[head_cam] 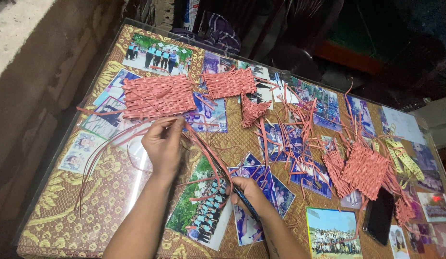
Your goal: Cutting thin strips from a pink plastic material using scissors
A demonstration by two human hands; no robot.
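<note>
Head view: both hands, left (pixel 163 144) and right (pixel 249 191), pinch red strips (pixel 203 151); right's dark tool (pixel 244 201) mostly hidden.

Glass-topped desk (pixel 136 192) over a gold-and-brown patterned cloth, colour photographs pressed flat under the glass. Left of the desk: rough grey concrete wall ledge (pixel 17 29), dim below it. Beyond the desk's far edge: dark wooden chair (pixel 299 48) and a checked cloth (pixel 218 31) hanging; floor there in deep shadow. Pale patch of glare on the glass near the desk's left side.
</note>
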